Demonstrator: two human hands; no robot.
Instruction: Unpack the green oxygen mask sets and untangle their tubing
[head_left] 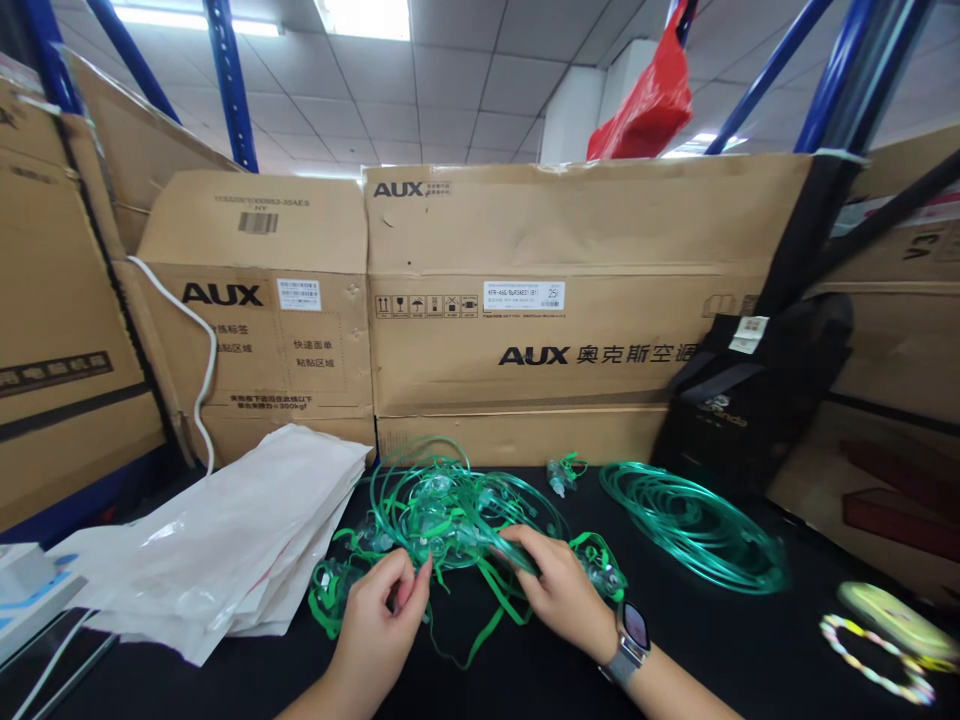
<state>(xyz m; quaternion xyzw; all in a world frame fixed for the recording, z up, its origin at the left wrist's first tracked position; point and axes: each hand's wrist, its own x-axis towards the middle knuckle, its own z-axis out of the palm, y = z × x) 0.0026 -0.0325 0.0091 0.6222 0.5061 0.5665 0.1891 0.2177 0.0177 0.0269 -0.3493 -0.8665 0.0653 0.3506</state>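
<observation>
A tangled heap of clear green oxygen masks with green tubing and elastic straps (450, 510) lies on the black table. My left hand (382, 605) pinches a piece of the tubing at the heap's near left side. My right hand (559, 590), with a smartwatch on the wrist, has its fingers closed on tubing at the heap's near right side. A separate small mask piece (561, 474) lies just behind the heap.
A stack of white paper-and-film pouches (225, 540) lies at left. A coil of green tubing (694, 525) lies at right, a black bag (750, 400) behind it. AUX cardboard boxes (525, 300) wall the back. Coloured bands (885, 640) sit at far right.
</observation>
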